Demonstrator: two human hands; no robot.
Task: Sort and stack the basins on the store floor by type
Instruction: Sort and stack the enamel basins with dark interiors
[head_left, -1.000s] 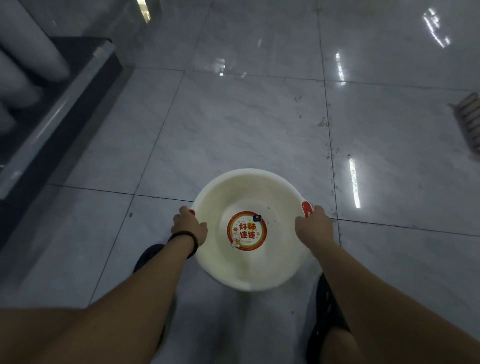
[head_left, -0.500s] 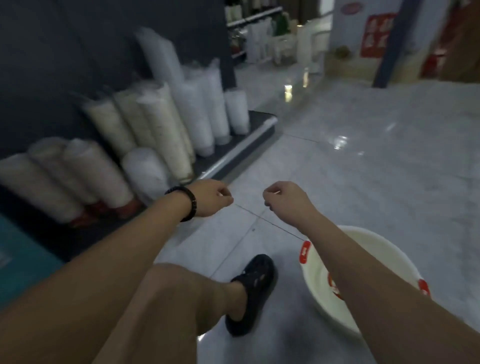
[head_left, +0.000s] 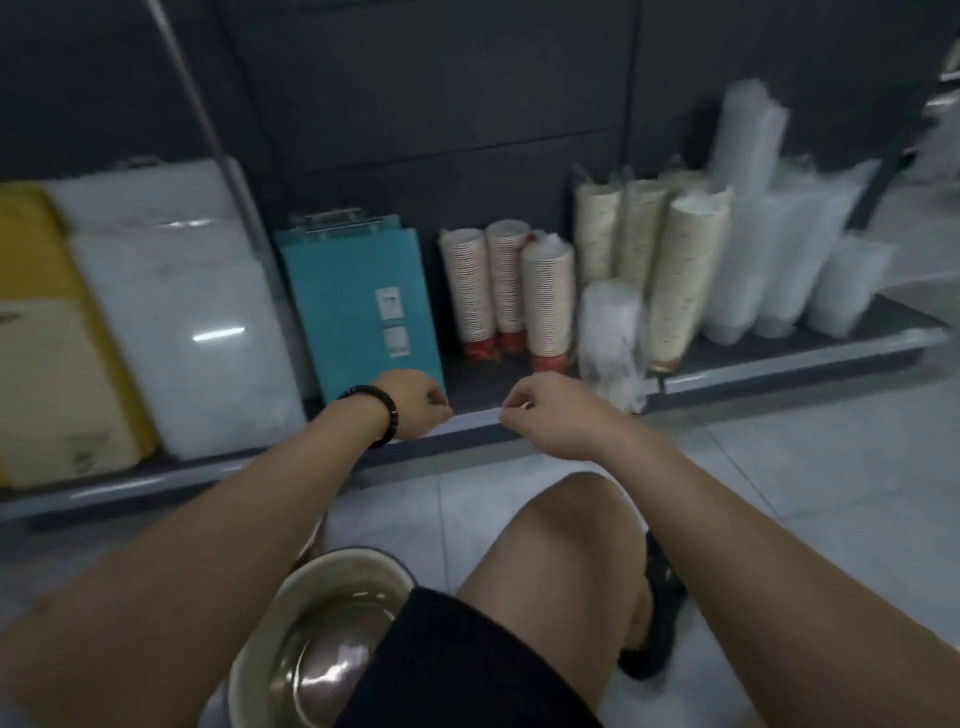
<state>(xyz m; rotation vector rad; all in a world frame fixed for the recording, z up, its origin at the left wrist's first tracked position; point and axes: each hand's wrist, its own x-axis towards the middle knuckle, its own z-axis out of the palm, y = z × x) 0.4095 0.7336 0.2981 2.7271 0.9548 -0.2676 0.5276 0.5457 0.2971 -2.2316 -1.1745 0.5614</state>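
Observation:
A shiny metal basin (head_left: 332, 639) sits on the floor at the bottom of the view, between my left forearm and my right thigh, which covers its right side. The white basin is out of sight. My left hand (head_left: 413, 402), with a dark bead bracelet on the wrist, hangs in the air in front of the low shelf. Its fingers are loosely curled and hold nothing. My right hand (head_left: 550, 410) hangs beside it in the same way, also with nothing in it.
A low dark shelf (head_left: 779, 364) runs across in front of me. It carries a teal box (head_left: 363, 306), sleeves of paper cups (head_left: 498, 286), clear plastic cup sleeves (head_left: 769, 249), white wrapped packs (head_left: 171, 312) and a yellow box (head_left: 47, 338). My bent knee (head_left: 566, 545) and black shoe (head_left: 660, 613) are on the grey tiles.
Both hands let go of the white basin, which was left on the floor. The view swung left to the shelf, and a metal basin came into sight below.

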